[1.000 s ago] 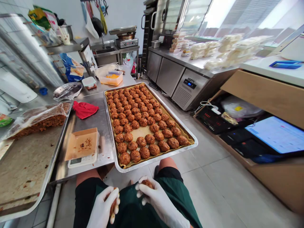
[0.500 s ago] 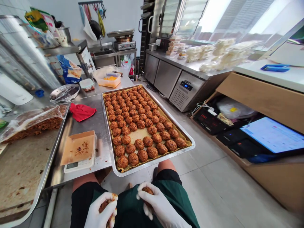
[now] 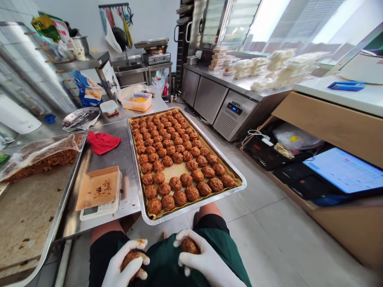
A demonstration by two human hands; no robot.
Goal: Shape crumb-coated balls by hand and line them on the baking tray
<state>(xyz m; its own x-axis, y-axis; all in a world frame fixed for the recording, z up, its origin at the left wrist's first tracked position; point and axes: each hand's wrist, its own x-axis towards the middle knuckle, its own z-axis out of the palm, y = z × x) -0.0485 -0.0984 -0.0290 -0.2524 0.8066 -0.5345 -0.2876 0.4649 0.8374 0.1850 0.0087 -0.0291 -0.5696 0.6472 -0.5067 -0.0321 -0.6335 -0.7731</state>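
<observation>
My left hand [image 3: 124, 265], in a white glove, has its fingers curled around a brown, coarse-textured ball [image 3: 131, 261]. Another such ball [image 3: 189, 246] rests in the grip of my gloved right hand [image 3: 201, 259]. Both hands are low in the view, over a dark green apron [image 3: 163, 259], a short way apart. Beyond them lies a metal baking tray [image 3: 194, 205] lined with yellowish paper, bearing rows of similar brown balls [image 3: 179, 197]. A bare patch of lining [image 3: 173, 171] shows among the nearer rows.
Left of the tray are a kitchen scale [image 3: 101, 209] with a brown paper tray [image 3: 86, 195], a red cloth [image 3: 103, 142], and a large pan [image 3: 30, 207] of loose brown mixture under plastic film. An orange-filled tub [image 3: 136, 104] stands behind. A cardboard box [image 3: 344, 231] is at right.
The fingers of both hands have loosened somewhat, so more of each ball shows. My left hand has shifted slightly. The tray's contents look the same.
</observation>
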